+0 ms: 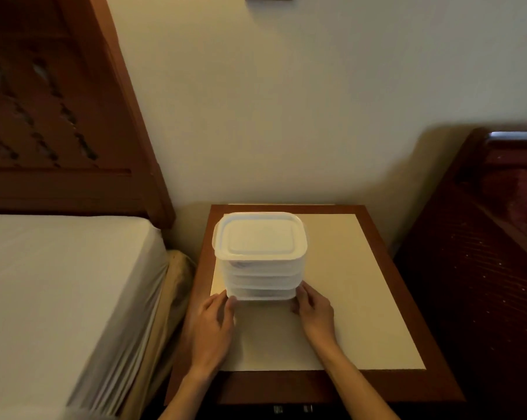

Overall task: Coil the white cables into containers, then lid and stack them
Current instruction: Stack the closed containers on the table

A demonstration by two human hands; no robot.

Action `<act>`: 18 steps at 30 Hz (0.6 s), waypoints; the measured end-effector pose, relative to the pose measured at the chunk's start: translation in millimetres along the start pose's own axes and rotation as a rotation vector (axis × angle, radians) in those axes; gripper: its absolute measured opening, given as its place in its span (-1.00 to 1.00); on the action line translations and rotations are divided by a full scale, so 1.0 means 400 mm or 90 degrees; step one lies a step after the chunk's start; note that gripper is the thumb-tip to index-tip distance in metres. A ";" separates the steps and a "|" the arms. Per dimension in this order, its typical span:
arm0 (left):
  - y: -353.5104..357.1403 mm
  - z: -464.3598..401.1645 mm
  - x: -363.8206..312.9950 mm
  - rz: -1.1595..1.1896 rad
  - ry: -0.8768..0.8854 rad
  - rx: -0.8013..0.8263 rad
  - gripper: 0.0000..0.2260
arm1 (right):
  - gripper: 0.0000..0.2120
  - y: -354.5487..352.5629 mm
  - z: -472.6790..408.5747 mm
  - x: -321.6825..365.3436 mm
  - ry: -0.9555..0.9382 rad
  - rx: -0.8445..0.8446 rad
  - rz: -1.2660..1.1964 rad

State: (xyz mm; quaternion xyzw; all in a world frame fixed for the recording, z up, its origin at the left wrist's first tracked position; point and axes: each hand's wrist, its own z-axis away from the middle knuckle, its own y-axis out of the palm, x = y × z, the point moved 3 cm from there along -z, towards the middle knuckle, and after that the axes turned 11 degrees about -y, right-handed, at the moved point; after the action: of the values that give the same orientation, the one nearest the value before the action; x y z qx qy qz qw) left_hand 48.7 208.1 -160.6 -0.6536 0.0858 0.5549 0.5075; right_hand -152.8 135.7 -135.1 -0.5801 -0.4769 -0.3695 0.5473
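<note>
**Both hands brace the foot of a tall container stack**

A stack of lidded translucent containers (260, 256) stands on the table (362, 298), toward its far left part, on the pale inset of the top. The top lid (259, 236) sits flat and looks seated all round. Dark shapes show faintly through the walls of some layers; whether these are coiled cables cannot be told. No loose cable lies on the table.

The left hand (215, 321) touches the stack's near left bottom corner, and the right hand (313, 309) touches its near right bottom corner. The fingers of both lie fairly straight against the lowest container, pressing in from each side and not curled round it, so both hands read as open. The wrists rest low over the near part of the table.

The task looks close to done, with the hands seemingly squaring or sliding the stack.

The risk lies in the height of the stack against its narrow foot. Contact is only at the bottom layer, so a quick push could shift the base while the upper containers lag and slip out of line. The stack also stands near the table's left edge, beside the gap to the bed (59, 283); uneven pressure from the right hand could carry it that way and tip it off
</note>
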 end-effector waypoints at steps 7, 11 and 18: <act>-0.004 -0.122 -0.055 0.026 -0.028 -0.057 -0.57 | -0.70 0.066 -0.166 -0.006 0.107 0.063 0.098; 0.009 -0.216 -0.088 -0.015 -0.128 -0.066 -0.45 | -0.55 0.096 -0.277 0.004 0.162 0.119 0.170; 0.036 -0.392 -0.113 0.037 -0.270 0.015 -0.43 | -0.39 0.134 -0.422 0.010 0.281 0.170 0.198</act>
State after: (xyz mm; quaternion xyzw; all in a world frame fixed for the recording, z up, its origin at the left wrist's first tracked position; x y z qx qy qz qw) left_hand 122.3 62.0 -152.7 -0.5135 0.0025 0.6930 0.5060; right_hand -84.4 -27.4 -124.8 -0.4750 -0.2962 -0.3320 0.7592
